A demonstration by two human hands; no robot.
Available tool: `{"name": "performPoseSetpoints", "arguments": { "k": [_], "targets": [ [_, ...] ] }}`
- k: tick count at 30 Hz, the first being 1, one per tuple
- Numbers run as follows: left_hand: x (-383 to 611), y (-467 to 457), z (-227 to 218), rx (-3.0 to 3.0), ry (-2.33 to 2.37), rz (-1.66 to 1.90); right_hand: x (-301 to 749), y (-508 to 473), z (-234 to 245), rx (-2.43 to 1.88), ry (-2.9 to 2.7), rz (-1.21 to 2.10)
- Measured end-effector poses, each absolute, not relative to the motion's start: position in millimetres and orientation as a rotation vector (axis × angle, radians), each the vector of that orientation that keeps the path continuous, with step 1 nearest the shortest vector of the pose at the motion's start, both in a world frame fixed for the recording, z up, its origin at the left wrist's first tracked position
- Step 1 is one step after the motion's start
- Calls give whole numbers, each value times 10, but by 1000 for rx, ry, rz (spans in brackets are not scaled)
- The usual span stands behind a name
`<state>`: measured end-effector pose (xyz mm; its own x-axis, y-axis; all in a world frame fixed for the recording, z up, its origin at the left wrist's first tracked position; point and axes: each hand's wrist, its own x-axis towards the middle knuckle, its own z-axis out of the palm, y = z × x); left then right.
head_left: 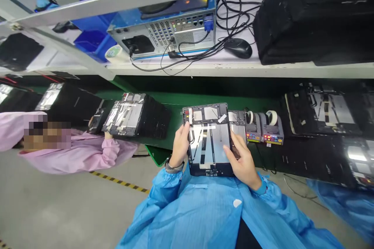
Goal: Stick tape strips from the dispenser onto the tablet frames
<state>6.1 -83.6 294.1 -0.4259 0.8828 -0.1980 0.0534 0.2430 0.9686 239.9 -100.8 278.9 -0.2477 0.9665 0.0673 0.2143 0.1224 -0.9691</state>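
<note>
Both hands grip a tablet's open back housing (209,140), which shows a metal shield, strips of white tape and black cabling channels. My left hand (180,144) wraps its left edge with the thumb on top. My right hand (241,159) holds the lower right side, its fingers spread over the panel. Partly behind the held housing lies a similar metal-backed tablet housing (237,121). Two automatic tape dispensers (264,127) with white tape rolls stand just right of it, nearest my right hand.
A green-topped workbench (175,99) runs across the view, with a stack of tablet housings (136,114) to the left and black stacks to the right. A co-worker in a pink smock (78,151) reaches toward that stack. Above, a shelf holds a computer case (163,27), cables and a mouse (238,48).
</note>
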Motion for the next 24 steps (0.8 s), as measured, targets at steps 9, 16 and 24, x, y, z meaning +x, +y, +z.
{"name": "performPoseSetpoints", "arguments": {
  "k": [9, 16, 24],
  "targets": [
    [8, -787, 2803, 807, 1773, 1213, 2340, -1061, 2751, -1192, -1604, 1286],
    [-692, -1036, 2618, 584, 1927, 1292, 2470, -881, 3082, -1022, -1717, 1338],
    [-1332, -623, 1672, 412, 2162, 1071, 3990, -688, 1699, -1976, -552, 849]
  ]
}}
